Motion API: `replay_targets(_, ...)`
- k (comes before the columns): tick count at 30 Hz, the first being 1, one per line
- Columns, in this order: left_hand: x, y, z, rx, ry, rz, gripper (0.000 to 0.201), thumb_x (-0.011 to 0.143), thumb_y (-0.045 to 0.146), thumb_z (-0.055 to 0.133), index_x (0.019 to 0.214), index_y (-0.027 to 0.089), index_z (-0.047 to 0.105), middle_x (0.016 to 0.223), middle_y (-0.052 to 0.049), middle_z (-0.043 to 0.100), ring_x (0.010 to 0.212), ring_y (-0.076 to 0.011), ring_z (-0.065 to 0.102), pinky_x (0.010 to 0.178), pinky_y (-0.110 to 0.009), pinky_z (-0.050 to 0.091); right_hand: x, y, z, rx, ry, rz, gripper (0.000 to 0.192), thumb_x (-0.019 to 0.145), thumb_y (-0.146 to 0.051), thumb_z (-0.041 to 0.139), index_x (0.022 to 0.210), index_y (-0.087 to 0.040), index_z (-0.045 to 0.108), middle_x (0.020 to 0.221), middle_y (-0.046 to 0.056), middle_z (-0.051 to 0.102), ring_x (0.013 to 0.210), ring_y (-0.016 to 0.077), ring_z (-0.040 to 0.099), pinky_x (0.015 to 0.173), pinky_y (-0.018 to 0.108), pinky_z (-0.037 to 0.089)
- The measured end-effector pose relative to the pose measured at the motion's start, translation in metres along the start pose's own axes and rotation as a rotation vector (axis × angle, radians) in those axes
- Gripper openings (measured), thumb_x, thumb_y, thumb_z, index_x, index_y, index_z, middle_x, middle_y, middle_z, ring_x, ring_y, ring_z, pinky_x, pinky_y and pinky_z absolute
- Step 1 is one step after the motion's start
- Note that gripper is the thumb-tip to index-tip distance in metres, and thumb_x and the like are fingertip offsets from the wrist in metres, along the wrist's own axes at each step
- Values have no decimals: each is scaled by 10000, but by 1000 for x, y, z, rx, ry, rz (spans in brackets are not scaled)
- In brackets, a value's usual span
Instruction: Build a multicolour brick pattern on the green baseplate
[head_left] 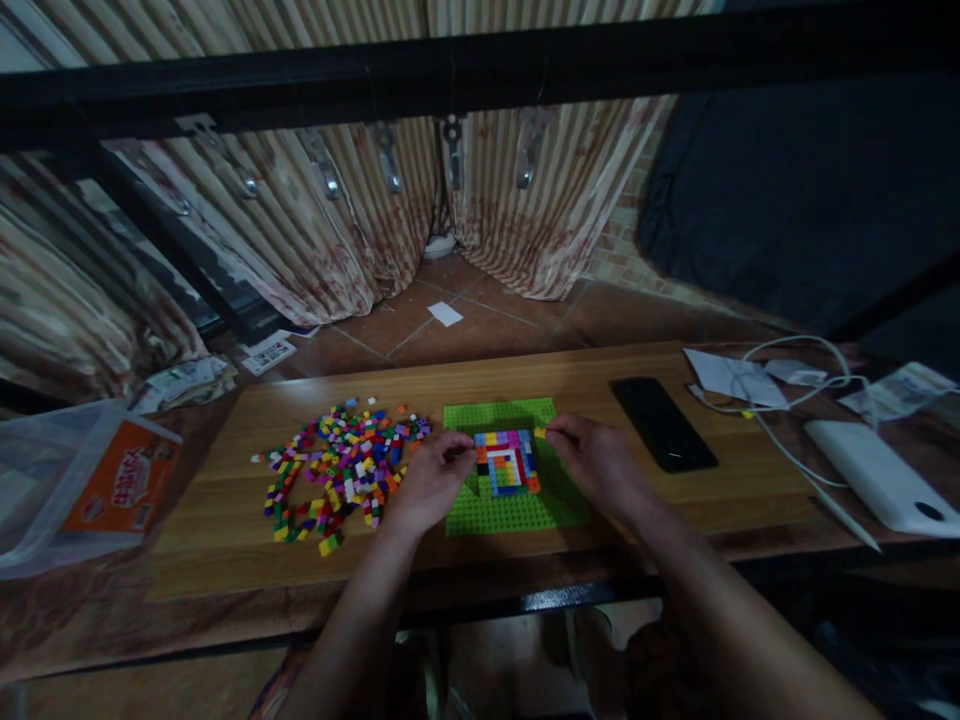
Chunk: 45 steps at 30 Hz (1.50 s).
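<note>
A green studded baseplate (517,517) lies on the wooden board, with a square build of multicoloured toy bricks (506,462) on it. Over the plate's right part, my right hand (589,460) pinches a yellow brick (540,433) between thumb and fingers, just right of the build's upper corner. My left hand (435,480) is at the build's left edge, its thumb and fingertips pinched close to the upper left corner. Whatever those left fingertips hold, if anything, is too small to make out.
Loose bricks (352,460) spread over the board's left side. A black phone (664,423) lies right of the plate. Farther right are a white power bank (885,478), a white cable (810,460) and a stylus (847,520). A clear plastic tub (67,480) stands far left.
</note>
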<state>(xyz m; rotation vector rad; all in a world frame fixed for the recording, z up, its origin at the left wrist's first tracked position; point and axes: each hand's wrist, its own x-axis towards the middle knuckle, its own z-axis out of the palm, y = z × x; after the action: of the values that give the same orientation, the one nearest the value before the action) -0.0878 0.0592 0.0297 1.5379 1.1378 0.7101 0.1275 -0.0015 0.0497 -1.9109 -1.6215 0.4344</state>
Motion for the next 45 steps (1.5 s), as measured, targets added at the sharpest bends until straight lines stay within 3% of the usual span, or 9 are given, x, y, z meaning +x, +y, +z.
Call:
replay_targets(9, 2, -4, -1, 131, -10, 40, 165, 796, 252, 563, 887, 161, 666, 779, -22, 677, 750, -149, 623, 683, -249, 469, 2, -2, 6, -15, -32, 62, 175, 877, -191, 464, 917, -185, 634, 815, 60, 693, 762, 202, 641, 716, 296, 431)
replay_targets(26, 0, -9, -5, 296, -33, 84, 198, 830, 269, 541, 947, 178, 671, 910, -41, 698, 825, -160, 635, 746, -273, 481, 3, -8, 23, 46, 76, -198, 178, 889, -223, 459, 881, -203, 636, 1007, 63, 623, 937, 196, 591, 866, 334, 454)
replay_targets(38, -2, -5, -4, 317, -59, 93, 172, 817, 242, 533, 887, 175, 676, 925, -44, 700, 851, -169, 635, 753, -276, 483, 4, 3, 13, -59, 42, -99, 156, 846, -192, 508, 843, -196, 664, 845, 52, 674, 779, 192, 620, 735, 313, 447)
replay_targets(45, -1, -2, -13, 269, -18, 84, 162, 801, 247, 560, 874, 164, 679, 866, -40, 696, 825, -165, 629, 730, -262, 479, 3, -5, 12, 47, 56, -106, 164, 853, -224, 512, 849, -194, 672, 844, 41, 689, 763, 175, 626, 726, 300, 459)
